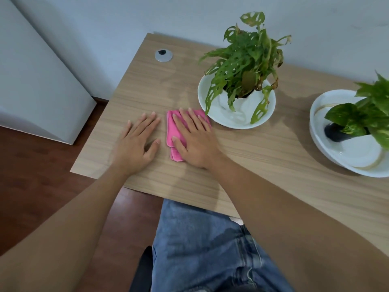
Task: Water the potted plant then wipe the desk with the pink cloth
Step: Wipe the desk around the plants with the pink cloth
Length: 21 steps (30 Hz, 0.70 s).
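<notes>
A folded pink cloth (173,131) lies flat on the wooden desk (263,157), just left of the potted plant. My right hand (194,141) presses flat on top of the cloth with fingers spread, covering most of it. To the left of the cloth, my left hand (137,144) rests palm-down on the bare desk, holding nothing. The potted plant (246,64) has holed green leaves and stands in a white pot inside a white dish (237,121). A damp streak shows on the desk behind the cloth.
A second leafy plant (366,121) stands in a larger white dish (336,157) at the right edge. A round grey cable grommet (163,55) sits at the desk's back left. A white cabinet (37,91) stands left of the desk. My jeans-clad legs (206,249) are below the desk's front edge.
</notes>
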{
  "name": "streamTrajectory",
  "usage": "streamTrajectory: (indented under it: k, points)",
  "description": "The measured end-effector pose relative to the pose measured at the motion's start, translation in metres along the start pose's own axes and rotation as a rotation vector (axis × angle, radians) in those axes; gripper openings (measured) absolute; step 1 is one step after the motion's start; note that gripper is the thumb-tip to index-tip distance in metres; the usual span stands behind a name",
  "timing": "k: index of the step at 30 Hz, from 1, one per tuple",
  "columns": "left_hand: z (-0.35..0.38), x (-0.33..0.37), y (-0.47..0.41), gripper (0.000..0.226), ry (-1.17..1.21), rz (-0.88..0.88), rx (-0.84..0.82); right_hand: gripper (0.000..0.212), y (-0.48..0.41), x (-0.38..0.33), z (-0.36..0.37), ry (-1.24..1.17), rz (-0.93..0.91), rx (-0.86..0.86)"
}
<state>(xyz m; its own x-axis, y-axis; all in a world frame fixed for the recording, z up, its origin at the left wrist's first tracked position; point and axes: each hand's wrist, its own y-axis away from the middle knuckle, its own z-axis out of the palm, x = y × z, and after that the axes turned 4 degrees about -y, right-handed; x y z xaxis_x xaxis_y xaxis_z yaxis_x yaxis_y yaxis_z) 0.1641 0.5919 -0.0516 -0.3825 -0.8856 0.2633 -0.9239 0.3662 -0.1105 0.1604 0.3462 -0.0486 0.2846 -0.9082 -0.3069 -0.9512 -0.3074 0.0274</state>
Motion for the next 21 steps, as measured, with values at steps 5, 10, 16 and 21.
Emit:
streamTrajectory:
  k: [5,10,16,21]
  points:
    - [-0.004,0.003,0.004,0.071,-0.013,-0.016,-0.019,0.073,0.076,0.036,-0.011,0.019,-0.022,-0.005]
    - [-0.004,0.005,0.004,0.072,0.000,-0.014,-0.016,0.074,0.143,0.087,-0.030,0.025,0.104,-0.010]
    - [-0.005,0.009,0.003,0.075,0.007,-0.031,-0.013,0.074,0.165,0.141,-0.049,0.029,0.344,0.032]
    - [0.001,0.059,-0.014,0.077,0.047,-0.167,-0.007,0.077,0.128,0.160,-0.057,0.016,0.543,0.097]
